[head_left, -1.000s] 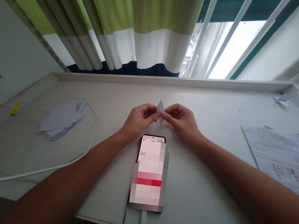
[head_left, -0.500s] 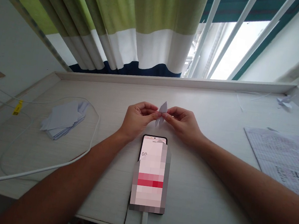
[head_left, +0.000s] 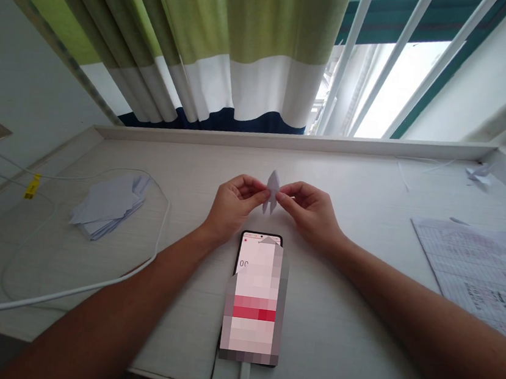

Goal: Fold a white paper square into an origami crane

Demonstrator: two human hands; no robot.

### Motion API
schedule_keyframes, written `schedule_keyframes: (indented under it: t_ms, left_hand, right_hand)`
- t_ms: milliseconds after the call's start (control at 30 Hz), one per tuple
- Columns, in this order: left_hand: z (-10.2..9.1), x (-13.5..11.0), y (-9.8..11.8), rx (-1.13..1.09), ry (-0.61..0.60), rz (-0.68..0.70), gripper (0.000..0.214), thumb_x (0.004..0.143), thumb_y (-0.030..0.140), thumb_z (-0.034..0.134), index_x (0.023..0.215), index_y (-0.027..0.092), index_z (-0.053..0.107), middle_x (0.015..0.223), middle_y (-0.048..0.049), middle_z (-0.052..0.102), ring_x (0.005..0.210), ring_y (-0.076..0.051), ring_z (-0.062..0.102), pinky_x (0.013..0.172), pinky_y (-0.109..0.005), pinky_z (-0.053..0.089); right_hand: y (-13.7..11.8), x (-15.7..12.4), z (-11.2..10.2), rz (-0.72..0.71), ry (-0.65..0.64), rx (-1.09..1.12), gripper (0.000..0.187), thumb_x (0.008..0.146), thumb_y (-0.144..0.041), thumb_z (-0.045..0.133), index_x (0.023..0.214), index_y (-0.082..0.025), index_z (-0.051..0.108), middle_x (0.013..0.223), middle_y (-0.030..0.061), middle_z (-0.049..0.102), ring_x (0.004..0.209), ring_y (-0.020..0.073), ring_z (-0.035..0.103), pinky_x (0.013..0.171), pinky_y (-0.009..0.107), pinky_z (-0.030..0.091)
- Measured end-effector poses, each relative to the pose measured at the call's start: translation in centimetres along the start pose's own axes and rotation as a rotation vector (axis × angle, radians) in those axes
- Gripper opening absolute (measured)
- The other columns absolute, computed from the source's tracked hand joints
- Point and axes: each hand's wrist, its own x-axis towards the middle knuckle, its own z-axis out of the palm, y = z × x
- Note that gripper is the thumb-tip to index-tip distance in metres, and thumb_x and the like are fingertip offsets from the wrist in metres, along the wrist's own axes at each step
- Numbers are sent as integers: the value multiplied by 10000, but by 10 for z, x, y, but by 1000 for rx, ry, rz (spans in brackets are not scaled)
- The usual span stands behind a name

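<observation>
Between my fingertips stands a small folded white paper [head_left: 273, 181], pointed at the top and split into two narrow points below. My left hand [head_left: 236, 203] pinches its left edge between thumb and fingers. On the right edge, my right hand [head_left: 310, 209] pinches it the same way. Both hands are just above the desk, beyond the top end of a phone [head_left: 258, 270]. The phone lies face up with its screen lit, and much of it is blurred out.
Left of my hands lies a pile of white paper pieces [head_left: 106, 202], with a white cable [head_left: 161, 233] looping round it and over my left forearm. Written sheets [head_left: 474, 266] lie at right. A crumpled paper scrap [head_left: 478, 174] sits in the far right corner. A charging plug [head_left: 244, 374] meets the phone.
The folded paper has turned a little more upright and now faces me more squarely, its two lower points more distinct. Both hands keep their pinch. The view has shifted slightly.
</observation>
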Motion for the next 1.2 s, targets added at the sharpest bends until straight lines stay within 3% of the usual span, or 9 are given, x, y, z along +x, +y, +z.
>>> schedule_keyframes:
  t_ms: [167,400,567,800,1200]
  left_hand:
    - [2,0,0,-93,4,-63,363,631,313,947,851,161,701,846,-26,763,817,-146,707,842,-309,550]
    - [6,-4,1,-111,-48,-133,372,634,321,948,849,155,694,813,-28,767,782,-155,721,848,-336,565]
    - [8,-6,1,-114,-73,-123,386,650,326,942,876,154,680,869,-46,780,828,-177,731,856,-360,573]
    - [9,-8,-6,-72,-146,-92,341,680,308,930,878,156,699,893,-32,774,869,-150,723,892,-317,566]
    - [6,-7,-3,30,-133,-63,333,688,361,919,873,148,743,819,-34,757,775,-148,708,784,-297,557]
  right_hand:
    - [3,-1,2,-150,-26,-98,269,888,-497,732,914,-230,755,1009,72,741,958,236,688,851,399,557]
    - [7,-2,2,-89,72,-110,300,817,-486,803,903,-212,716,907,59,757,828,221,697,802,411,582]
    - [1,-5,3,-136,73,-313,166,905,-371,714,854,-214,727,874,58,767,802,213,691,798,393,557]
    - [1,-6,5,-110,181,-512,121,858,-237,693,753,-191,653,759,29,729,714,185,661,719,334,515]
    - [7,-2,1,-227,96,-503,77,864,-208,653,789,-194,665,795,32,731,742,183,665,720,310,509]
